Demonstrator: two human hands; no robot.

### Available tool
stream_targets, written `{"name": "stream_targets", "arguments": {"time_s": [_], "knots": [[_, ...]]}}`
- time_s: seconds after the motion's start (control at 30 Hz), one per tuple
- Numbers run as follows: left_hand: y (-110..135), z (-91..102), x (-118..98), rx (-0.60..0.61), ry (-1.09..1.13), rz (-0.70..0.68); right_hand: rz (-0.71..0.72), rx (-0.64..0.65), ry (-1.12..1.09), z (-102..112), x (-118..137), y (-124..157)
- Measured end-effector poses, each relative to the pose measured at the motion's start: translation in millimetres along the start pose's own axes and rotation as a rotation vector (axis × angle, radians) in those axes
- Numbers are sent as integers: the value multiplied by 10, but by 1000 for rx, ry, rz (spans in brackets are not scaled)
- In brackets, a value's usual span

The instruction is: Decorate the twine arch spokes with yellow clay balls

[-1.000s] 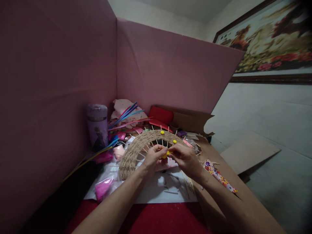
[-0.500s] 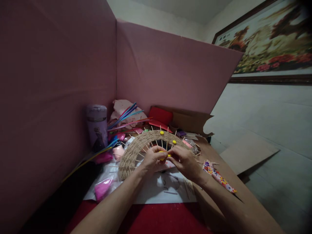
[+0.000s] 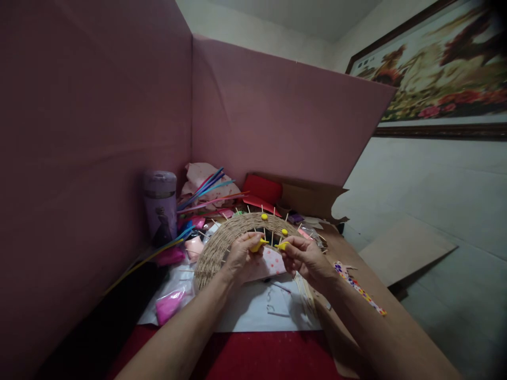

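Note:
My left hand (image 3: 243, 253) pinches a lump of yellow clay (image 3: 259, 244), which tapers to a point on its right side. Facing it, my right hand (image 3: 304, 256) grips a smaller piece of yellow clay (image 3: 282, 246), also drawn to a point. A short gap separates the two pieces. Behind and below the hands arches a woven twine band (image 3: 216, 256) with thin wooden sticks standing out along its edges. Two flattened yellow balls, one yellow ball (image 3: 264, 217) and another yellow ball (image 3: 284, 232), sit on the band.
A purple tumbler (image 3: 160, 208) stands at the left, beside colourful pipe cleaners (image 3: 206, 184). Bagged pink clay (image 3: 170, 306) lies near the white sheet (image 3: 253, 316). Flower-patterned scissors (image 3: 362, 293) rest on cardboard at the right. Pink panels (image 3: 269, 111) rise behind.
My hands have moved apart, and the yellow clay between them has come into two pieces with stretched tips. The twine band stays in place.

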State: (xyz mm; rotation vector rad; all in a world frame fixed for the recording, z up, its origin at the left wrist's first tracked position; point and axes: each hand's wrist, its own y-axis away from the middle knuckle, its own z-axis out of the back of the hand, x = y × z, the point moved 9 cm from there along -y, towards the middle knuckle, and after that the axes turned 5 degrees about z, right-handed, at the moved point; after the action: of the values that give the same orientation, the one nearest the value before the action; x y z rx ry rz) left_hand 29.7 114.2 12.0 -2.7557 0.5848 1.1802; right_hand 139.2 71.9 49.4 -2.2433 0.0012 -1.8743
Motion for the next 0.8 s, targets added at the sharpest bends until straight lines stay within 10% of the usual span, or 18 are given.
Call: {"name": "stream_targets", "arguments": {"time_s": [0.57, 0.8], "knots": [[73, -150, 111, 73, -181, 12, 114, -195, 50, 35, -59, 1], [84, -185, 173, 131, -202, 94, 389, -160, 514, -30, 168, 53]]}}
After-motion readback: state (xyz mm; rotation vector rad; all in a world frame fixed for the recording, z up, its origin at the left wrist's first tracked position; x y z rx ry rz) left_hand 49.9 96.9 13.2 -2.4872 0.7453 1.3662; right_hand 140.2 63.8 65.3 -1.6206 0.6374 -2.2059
